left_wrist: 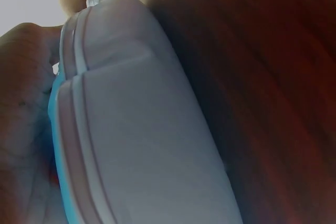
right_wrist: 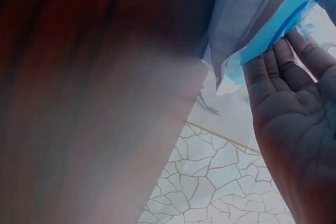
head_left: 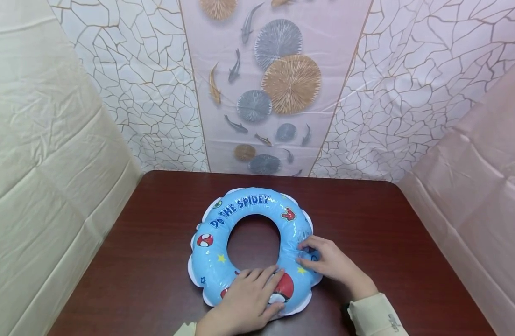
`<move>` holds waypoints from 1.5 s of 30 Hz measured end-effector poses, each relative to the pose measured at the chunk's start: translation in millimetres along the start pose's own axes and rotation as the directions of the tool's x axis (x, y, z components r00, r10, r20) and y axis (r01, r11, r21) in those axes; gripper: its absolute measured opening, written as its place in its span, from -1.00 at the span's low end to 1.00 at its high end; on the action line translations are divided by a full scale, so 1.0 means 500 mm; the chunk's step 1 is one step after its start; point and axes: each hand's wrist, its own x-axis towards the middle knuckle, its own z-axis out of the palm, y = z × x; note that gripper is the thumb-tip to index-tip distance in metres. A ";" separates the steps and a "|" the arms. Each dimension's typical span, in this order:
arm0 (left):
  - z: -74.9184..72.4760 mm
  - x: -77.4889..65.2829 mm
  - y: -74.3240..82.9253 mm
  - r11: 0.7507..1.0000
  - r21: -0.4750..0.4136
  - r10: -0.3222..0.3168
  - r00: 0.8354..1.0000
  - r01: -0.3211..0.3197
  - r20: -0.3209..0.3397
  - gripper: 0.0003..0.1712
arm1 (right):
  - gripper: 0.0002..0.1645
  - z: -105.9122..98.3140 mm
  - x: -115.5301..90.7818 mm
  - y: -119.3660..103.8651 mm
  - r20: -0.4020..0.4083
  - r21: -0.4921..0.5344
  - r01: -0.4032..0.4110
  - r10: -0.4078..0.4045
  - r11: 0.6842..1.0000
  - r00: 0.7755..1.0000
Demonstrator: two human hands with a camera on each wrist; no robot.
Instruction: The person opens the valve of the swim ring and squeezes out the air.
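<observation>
Dark reddish wood of the desk (head_left: 114, 261) shows left of the left hand (head_left: 249, 298), which lies palm down, fingers extended, loose on the near curve of the ring (head_left: 208, 270). Under and beyond that hand, the ring is glossy blue inflated plastic with scalloped white edging. At its right side, the right hand (head_left: 333, 261) is ungripped, thumb and forefinger parted, tips touching creased plastic; behind it, a pale sleeve (head_left: 377, 315).
</observation>
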 end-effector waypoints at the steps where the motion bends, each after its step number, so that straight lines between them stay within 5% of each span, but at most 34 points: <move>1: 0.000 0.000 0.000 1.000 -0.006 -0.001 1.000 0.001 0.004 -0.23 | -0.64 0.000 0.000 0.001 0.002 0.005 -0.005 0.005 1.000 1.000; 19: 0.004 -0.002 -0.006 0.989 -0.146 -0.003 0.998 0.011 0.056 -0.23 | -0.74 0.006 0.006 -0.001 0.027 0.008 0.008 -0.008 1.000 1.000; 45: 0.006 0.003 -0.011 0.989 -0.147 -0.008 0.997 0.020 0.080 -0.26 | -0.77 0.009 0.008 -0.001 0.057 0.022 0.004 -0.005 1.000 0.998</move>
